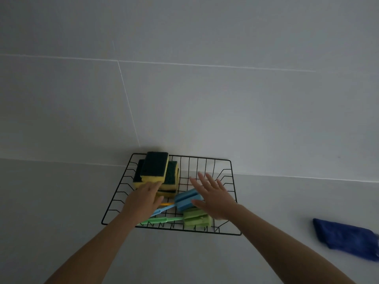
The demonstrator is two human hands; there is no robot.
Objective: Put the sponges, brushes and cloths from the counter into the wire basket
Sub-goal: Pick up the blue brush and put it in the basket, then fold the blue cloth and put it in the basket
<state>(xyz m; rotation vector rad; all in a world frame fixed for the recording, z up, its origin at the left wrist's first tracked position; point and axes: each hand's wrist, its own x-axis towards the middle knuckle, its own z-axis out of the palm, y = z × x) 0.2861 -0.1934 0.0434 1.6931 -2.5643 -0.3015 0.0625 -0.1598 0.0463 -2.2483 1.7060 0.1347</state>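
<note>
1. A black wire basket (233, 181) sits on a pale worktop (61, 201), its far rim against the wall (184, 78).
2. A pile of yellow sponges (158, 175) with dark green scrub faces fills the basket's far left corner; the top one lies tilted on the others.
3. The left hand (143, 199) reaches into the basket, palm down, fingers (152, 186) straight and together. Their tips touch the near yellow edge of the pile; nothing is gripped.
4. The right hand (213, 197) is spread flat above the basket's right half, fingers (202, 179) splayed and released, holding nothing. The light is dim, so whether the palm touches anything under it cannot be told.
5. A blue brush (185, 199) lies in the basket, its foam head just beside the right thumb and partly under that hand, its handle running toward the left wrist.
6. A green brush (194, 219) lies nearer the front rim, its head below the right wrist, its handle pointing left along the basket floor.
7. A thin orange piece (166, 204) shows between the left hand and the blue head; it looks like another handle.
8. A dark blue cloth (346, 238) lies on the worktop, well apart from the basket, at the right edge of view, outside both hands' reach.
</note>
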